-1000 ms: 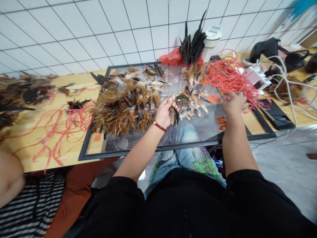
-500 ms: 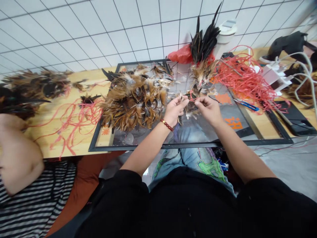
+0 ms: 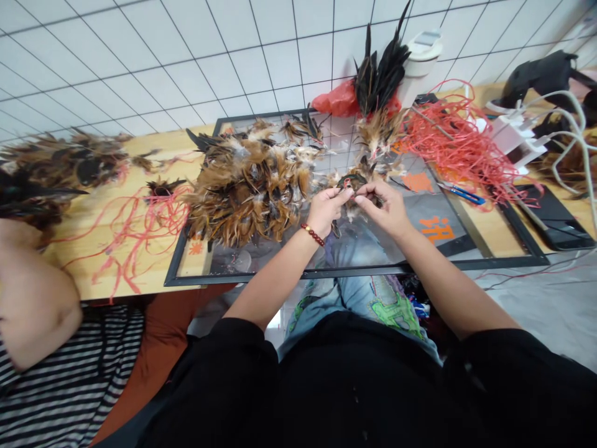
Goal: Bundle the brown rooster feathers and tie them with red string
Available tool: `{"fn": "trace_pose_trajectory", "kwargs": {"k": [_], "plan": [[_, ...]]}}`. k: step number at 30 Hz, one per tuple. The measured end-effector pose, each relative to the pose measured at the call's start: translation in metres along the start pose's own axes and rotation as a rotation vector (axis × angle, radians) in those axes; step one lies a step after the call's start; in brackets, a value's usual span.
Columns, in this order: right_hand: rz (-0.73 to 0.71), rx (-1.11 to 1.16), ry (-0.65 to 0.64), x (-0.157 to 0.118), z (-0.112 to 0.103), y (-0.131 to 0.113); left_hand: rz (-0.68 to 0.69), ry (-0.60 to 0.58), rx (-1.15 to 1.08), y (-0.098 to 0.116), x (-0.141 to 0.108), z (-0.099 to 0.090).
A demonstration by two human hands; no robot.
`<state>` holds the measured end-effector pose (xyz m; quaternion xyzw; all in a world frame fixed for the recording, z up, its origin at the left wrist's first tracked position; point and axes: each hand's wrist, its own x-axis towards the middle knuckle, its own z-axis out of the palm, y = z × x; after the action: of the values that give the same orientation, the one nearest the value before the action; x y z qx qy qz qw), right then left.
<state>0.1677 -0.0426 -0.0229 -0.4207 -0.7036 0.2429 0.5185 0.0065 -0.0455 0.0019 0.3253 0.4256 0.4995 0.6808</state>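
Thumb and fingers of my left hand (image 3: pixel 325 210) are closed on a small feather bunch (image 3: pixel 336 228), whose dark tips poke out below them. A bit of red string (image 3: pixel 346 182) shows at the bunch's top. Close beside it, my right hand (image 3: pixel 387 208) is pinched; what lies between its fingertips is too small to make out. Just left of my hands spreads a big pile of brown feather bunches (image 3: pixel 252 186). More loose feathers (image 3: pixel 366 168) lie behind my fingers and are partly hidden by them.
A black-framed glass panel (image 3: pixel 280 274) lies under the work. To the right are tangled red plastic string (image 3: pixel 454 140), a blue cutter knife (image 3: pixel 461 193), a phone (image 3: pixel 557 214) and white chargers (image 3: pixel 517 140). Black feathers (image 3: pixel 380 78) stand at the back. A co-worker's arm (image 3: pixel 37 292) is left.
My right hand has shifted left, closer to my left hand, and its fingers are more bent. The red string stretched between the hands is now mostly gathered at the bunch.
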Motion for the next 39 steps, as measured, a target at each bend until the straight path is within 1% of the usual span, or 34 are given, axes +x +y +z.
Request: {"fn": "trace_pose_trajectory", "kwargs": {"k": [4, 6, 12, 15, 18, 22, 26, 29, 32, 35, 39], "plan": [[-0.059, -0.079, -0.016, 0.001, -0.001, -0.002, -0.002, 0.011, 0.009, 0.0, 0.0, 0.0], [-0.07, -0.077, -0.011, 0.002, -0.001, -0.002, 0.003, 0.016, 0.016, 0.001, -0.002, 0.0], [0.049, -0.024, 0.106, 0.001, -0.002, 0.0, 0.009, 0.008, -0.035, 0.005, -0.005, 0.002], [0.054, -0.02, 0.107, 0.001, -0.002, -0.002, -0.003, 0.028, -0.019, 0.006, -0.006, 0.004], [0.046, -0.003, 0.074, 0.0, -0.001, -0.002, -0.007, 0.04, 0.001, 0.006, -0.007, 0.005], [0.014, -0.001, 0.054, 0.0, -0.001, -0.002, -0.005, 0.015, 0.002, 0.005, -0.006, 0.004], [0.0, -0.007, 0.042, 0.001, -0.001, -0.002, -0.023, -0.042, 0.035, 0.005, -0.006, 0.003], [0.014, -0.016, 0.025, 0.001, -0.002, -0.004, -0.043, -0.037, 0.082, 0.005, -0.009, 0.006], [0.016, -0.03, 0.058, 0.0, -0.004, -0.003, -0.038, -0.021, 0.092, 0.007, -0.011, 0.01], [-0.003, -0.042, 0.106, 0.0, -0.004, -0.001, -0.05, -0.041, 0.095, 0.008, -0.012, 0.011], [-0.024, -0.033, 0.121, 0.0, -0.004, -0.001, -0.041, -0.076, 0.091, 0.007, -0.012, 0.01]]}}
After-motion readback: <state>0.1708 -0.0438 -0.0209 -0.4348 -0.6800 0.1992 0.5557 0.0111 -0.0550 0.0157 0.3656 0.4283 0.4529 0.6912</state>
